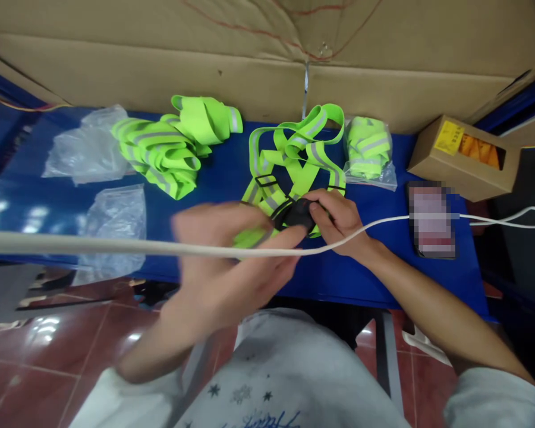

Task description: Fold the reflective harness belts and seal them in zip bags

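Right hand [339, 223] pinching the black fitting [299, 215], blurred left hand [225, 276] closed around the green harness [302, 177], mid-desk [339, 279]! Just beside, a clear bag [387, 178] holds a green bundle [368, 139]; farther right, a cardboard box [477, 183] shows orange contents [478, 151]. Crumpled clear bags [87, 148] lie left.

White glare spots the blue table [348, 279] and tiled floor [93, 339], blur softens the left hand [232, 282], and edges look stretched.

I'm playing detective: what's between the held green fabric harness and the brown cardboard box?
A clear plastic bag with bundled green straps, in the head view.
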Available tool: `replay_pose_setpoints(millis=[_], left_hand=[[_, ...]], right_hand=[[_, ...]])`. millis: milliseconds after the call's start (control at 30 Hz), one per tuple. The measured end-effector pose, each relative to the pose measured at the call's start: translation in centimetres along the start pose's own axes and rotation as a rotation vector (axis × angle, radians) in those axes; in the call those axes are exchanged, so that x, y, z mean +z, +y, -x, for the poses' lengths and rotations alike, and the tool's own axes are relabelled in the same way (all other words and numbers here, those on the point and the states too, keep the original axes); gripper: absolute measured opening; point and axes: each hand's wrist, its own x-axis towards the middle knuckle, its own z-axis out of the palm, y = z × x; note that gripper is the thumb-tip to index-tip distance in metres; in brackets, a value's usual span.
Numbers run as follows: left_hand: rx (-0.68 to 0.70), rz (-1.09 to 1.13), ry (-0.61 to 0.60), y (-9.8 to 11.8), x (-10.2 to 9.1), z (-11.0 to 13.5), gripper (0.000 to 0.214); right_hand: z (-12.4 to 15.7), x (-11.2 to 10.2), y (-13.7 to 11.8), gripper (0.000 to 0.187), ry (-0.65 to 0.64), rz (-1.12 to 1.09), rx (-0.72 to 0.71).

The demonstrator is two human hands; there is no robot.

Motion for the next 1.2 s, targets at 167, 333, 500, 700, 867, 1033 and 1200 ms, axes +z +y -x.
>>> replay_pose_setpoints(millis=[167, 333, 500, 700, 867, 1033, 1200], left_hand=[[0.218, -0.109, -0.407, -2.4, 4.0, -4.8, 0.032], [0.345, -0.388, -0.493, -4.4, 4.0, -4.3, 0.046], [0.420, -0.434, -0.566, -5.6, 3.5, -4.3, 0.034], [0.338, -0.369, -0.751, -5.5, 3.4, -6.6, 0.039], [0.384, -0.365, -0.817, -5.3, 4.0, -8.9, 0.025], [0.422, -0.459, -0.815, -6.3, 4.0, -8.4, 0.021], [0.471, -0.469, -0.810, -7.5, 3.8, -8.2, 0.020]], right_hand=[[0.1, 0.0, 0.1, 0.033, -0.046, -0.060, 0.049], [-0.1, 0.0, 0.4, 0.033, -0.062, -0.070, 0.148], [0.0, 0.2, 0.3, 0.031, -0.071, 0.047, 0.108], [0.1, 0.0, 0.6, 0.026, -0.082, 0.046, 0.084], [-0.3, -0.2, 1.4, 0.028, -0.021, 0.033, 0.126], [-0.4, 0.1, 1.7, 0.022, -0.075, 0.060, 0.033], [-0.3, 0.2, 1.9, 0.022, -0.110, 0.061, 0.010]])
